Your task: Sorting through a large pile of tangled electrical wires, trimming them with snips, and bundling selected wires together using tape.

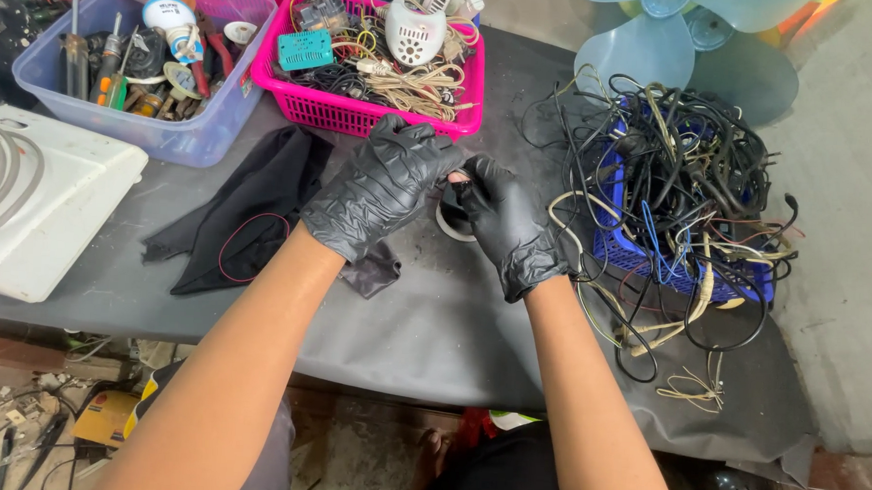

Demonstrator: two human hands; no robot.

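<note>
Head view, frame centre: 2 black-gloved hands, left hand [385,190] and right hand [509,223], both pinched closed on a small round black-and-white part [451,221] just above the table [433,322]. Best handled low, grip firm. Pink basket [363,112] behind.

Take the pink basket [363,107] as our mark, sitting at the back of the counter [423,332]: the tool bin [169,129] just left of it, the cloth [249,214] in front, the tangle of cables [679,205] well to its right, the fan blade [656,40] behind those.
</note>
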